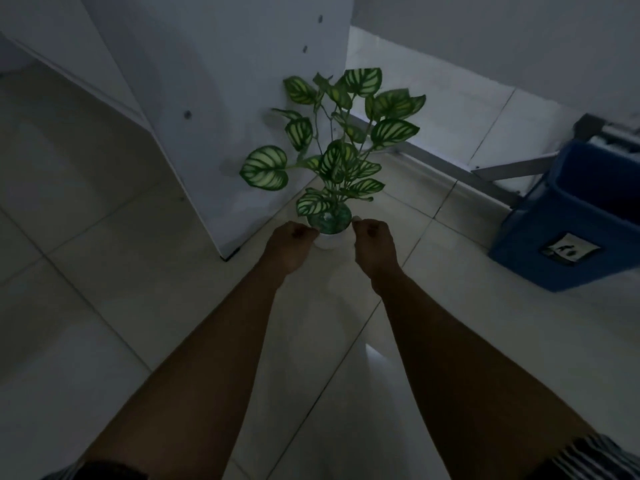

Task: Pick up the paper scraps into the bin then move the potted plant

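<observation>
Beside the cabinet [194, 98] edge, both hands clasp the potted plant [329, 221].

Dim room with a pale tiled floor [114, 278]; a white cabinet panel [221, 109] stands at eleven o'clock, a grey wall [502, 39] at one o'clock

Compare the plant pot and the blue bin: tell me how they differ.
The pot is small, round and white; the bin is far larger, boxy and blue. The pot is gripped by the left hand and right hand; the bin is untouched. The pot holds a leafy plant; the bin's contents aren't visible. Both are by the tiled floor.
</observation>
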